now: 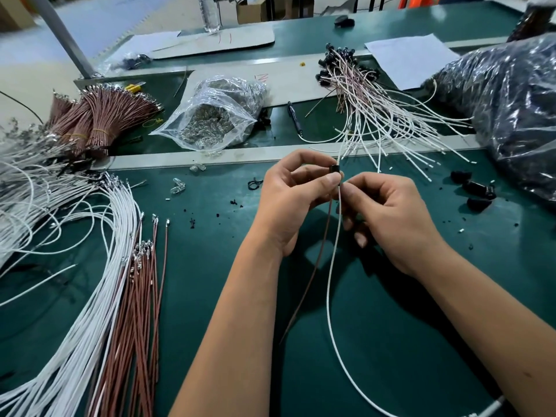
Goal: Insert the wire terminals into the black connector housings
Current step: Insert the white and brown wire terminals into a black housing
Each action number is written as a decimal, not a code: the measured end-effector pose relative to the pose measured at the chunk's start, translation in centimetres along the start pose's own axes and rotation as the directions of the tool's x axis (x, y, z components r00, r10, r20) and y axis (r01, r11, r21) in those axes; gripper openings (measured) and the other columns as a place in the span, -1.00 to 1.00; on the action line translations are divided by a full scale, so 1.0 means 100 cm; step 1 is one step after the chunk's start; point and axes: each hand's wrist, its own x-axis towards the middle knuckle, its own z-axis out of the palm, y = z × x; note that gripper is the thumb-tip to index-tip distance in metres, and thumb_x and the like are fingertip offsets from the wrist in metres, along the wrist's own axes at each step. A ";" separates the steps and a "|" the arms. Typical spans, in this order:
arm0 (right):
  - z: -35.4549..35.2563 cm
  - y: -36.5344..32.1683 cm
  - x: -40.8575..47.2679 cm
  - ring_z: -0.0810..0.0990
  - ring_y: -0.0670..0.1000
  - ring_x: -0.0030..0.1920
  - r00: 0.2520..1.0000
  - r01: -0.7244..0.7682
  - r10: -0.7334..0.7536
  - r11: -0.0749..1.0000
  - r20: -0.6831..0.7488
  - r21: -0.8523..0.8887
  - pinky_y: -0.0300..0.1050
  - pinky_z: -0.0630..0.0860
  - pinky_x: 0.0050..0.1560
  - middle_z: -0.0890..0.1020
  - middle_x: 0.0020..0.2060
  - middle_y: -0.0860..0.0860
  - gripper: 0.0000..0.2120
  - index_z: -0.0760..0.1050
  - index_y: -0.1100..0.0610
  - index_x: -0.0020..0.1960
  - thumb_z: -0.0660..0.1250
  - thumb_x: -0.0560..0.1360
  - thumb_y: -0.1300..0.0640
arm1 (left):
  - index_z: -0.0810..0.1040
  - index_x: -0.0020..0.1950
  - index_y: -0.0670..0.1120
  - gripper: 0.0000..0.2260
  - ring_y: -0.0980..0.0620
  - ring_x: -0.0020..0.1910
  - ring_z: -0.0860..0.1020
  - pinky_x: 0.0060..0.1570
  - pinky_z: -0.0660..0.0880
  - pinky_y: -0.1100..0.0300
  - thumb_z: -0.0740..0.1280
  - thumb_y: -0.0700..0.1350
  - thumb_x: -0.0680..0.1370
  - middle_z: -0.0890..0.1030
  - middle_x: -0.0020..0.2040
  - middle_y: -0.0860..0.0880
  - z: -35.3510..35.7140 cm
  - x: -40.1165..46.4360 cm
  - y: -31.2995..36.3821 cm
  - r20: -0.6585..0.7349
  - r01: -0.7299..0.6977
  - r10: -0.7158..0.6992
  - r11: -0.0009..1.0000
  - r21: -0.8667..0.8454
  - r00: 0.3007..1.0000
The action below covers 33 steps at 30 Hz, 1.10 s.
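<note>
Above the green table [210, 296], at mid-frame, both hands meet around 1 small black connector housing [335, 170]. The left hand [288, 200] pinches the housing between thumb and curled fingers; it is a short, blocky, matte plastic piece whose long axis runs roughly up and away from the person. The right hand [388, 212], touching the left at the fingertips, pinches a white wire [331, 281] just below the housing. That wire is thin, smooth and round, and hangs down from the housing in a long curve toward the near edge of the table. Just beside it, 1 brown wire [313, 272] drops from the same spot, straighter and slanting left.

Left of the hands, loose white wires [90, 281] and brown wires [141, 296] lie fanned on the table, with small metal terminals at their far ends. Behind, a clear plastic bag [210, 115] holds glinting metal parts. Finished wire assemblies [367, 103] lie heaped at the right rear, near a crinkled bag of black parts [511, 109].
</note>
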 end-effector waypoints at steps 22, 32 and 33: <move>0.000 -0.002 -0.001 0.42 -0.04 -0.57 0.988 0.020 0.012 0.978 0.157 -0.206 -0.23 0.34 -0.55 0.57 -0.50 0.08 -0.87 0.64 0.12 -0.20 0.53 0.51 0.21 | 0.61 -0.09 -0.13 -0.86 0.04 -0.17 0.62 -0.10 0.57 0.21 0.39 -0.35 0.56 0.69 -0.15 -0.10 -0.017 0.004 0.001 -0.026 -0.113 0.112 0.991 -0.068 0.993; 0.002 -0.004 -0.005 0.37 0.03 -0.63 0.997 0.078 -0.077 0.996 0.031 -0.038 -0.24 0.28 -0.62 0.57 -0.48 0.12 -0.81 0.68 0.12 -0.09 0.47 0.47 -0.01 | 0.60 -0.04 -0.21 -0.92 -0.03 -0.23 0.62 -0.12 0.60 0.17 0.40 -0.37 0.54 0.68 -0.11 -0.19 -0.016 0.004 -0.002 0.072 -0.142 0.145 0.989 -0.044 0.987; 0.002 -0.004 -0.005 0.37 0.03 -0.63 0.997 0.079 -0.078 0.996 0.028 -0.048 -0.24 0.28 -0.62 0.57 -0.49 0.12 -0.83 0.68 0.12 -0.09 0.47 0.48 0.01 | 0.61 -0.05 -0.20 -0.92 -0.03 -0.24 0.62 -0.12 0.60 0.15 0.41 -0.37 0.54 0.69 -0.12 -0.18 -0.016 0.004 -0.002 0.071 -0.142 0.145 0.989 -0.037 0.987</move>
